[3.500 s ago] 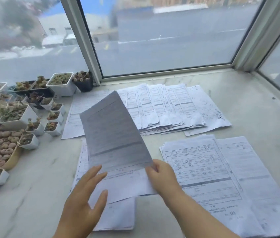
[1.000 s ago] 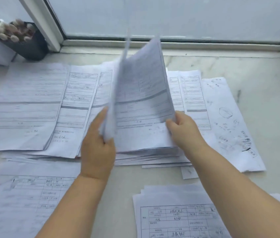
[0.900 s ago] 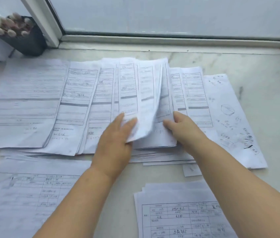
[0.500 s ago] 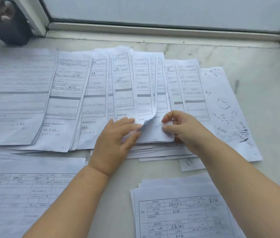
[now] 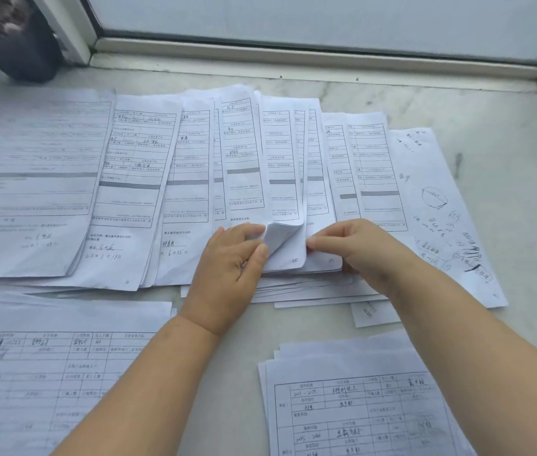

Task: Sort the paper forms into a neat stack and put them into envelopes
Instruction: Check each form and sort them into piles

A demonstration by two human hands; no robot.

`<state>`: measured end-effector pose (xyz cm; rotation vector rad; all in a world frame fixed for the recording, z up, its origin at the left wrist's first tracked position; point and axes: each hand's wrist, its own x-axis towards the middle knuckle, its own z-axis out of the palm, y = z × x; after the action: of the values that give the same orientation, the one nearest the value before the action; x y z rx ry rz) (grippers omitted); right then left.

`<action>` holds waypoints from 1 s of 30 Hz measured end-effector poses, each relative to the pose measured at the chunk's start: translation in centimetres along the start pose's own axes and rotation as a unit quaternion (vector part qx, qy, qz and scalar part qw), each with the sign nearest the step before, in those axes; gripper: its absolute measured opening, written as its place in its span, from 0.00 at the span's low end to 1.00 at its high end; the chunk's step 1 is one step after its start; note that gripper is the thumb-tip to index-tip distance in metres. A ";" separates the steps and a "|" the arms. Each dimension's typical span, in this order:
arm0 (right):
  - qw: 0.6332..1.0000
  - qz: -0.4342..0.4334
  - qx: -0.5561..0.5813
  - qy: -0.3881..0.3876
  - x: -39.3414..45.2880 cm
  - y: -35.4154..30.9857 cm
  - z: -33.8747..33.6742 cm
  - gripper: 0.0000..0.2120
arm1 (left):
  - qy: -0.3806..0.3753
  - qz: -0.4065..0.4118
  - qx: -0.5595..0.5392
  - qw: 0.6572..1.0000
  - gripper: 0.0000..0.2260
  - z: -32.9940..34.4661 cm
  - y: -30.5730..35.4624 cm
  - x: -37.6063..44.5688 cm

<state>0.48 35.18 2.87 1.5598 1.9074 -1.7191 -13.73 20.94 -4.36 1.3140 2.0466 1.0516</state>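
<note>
A pale marble sill (image 5: 507, 199) runs under the window frame (image 5: 293, 55) and carries all the paper. Across its far half lies a wide fan of forms (image 5: 135, 179), overlapping side by side, printed with ruled boxes and grey bars; most print is too small to read. Handwritten page numbers show at lower corners: "16" on one sheet left of centre, "40" on the curled sheets between the hands, and a date that looks like "6 11 25" beside a signature. At the fan's right end a sheet of scribbles (image 5: 441, 205) bears a drawn circle and loose handwriting. A near-left pile (image 5: 50, 373) and a near-right pile (image 5: 359, 413) hold table forms with handwritten entries, illegible here. A small slip (image 5: 372, 312) lies under the fan's near edge. A dark pot (image 5: 14, 47) stands at the far left corner.

The left hand (image 5: 231, 268) lies palm down on the fan, fingers extended, its fingertips pressing the curled-up lower corner of the middle sheets (image 5: 285, 241). The right hand (image 5: 356, 248) reaches in from the right, fingers bent, pinching that same corner's right edge.
</note>
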 end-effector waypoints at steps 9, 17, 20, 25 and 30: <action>0.999 0.023 0.007 0.038 -0.1 -0.4 2.1 0.05 | -0.005 -0.002 -0.003 1.000 0.22 -0.1 -0.1 0.1; 0.995 0.043 0.041 0.074 -0.2 -1.0 2.9 0.12 | -0.009 -0.003 -0.014 1.000 0.16 -0.6 0.4 0.2; 0.997 0.029 0.030 0.064 -0.3 -0.6 2.6 0.07 | 0.025 0.006 -0.026 0.999 0.12 -0.7 0.9 0.5; 0.999 0.015 0.027 0.035 0.1 -0.1 1.9 0.08 | 0.073 0.008 -0.022 0.997 0.17 -0.5 1.0 1.0; 0.999 -0.006 0.036 0.031 0.2 0.3 1.9 0.07 | 0.067 0.008 -0.034 0.997 0.15 -0.5 1.0 0.8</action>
<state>-0.32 33.75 1.94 1.6479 1.9065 -1.7828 -13.84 21.72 -3.23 1.2580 2.0807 1.2365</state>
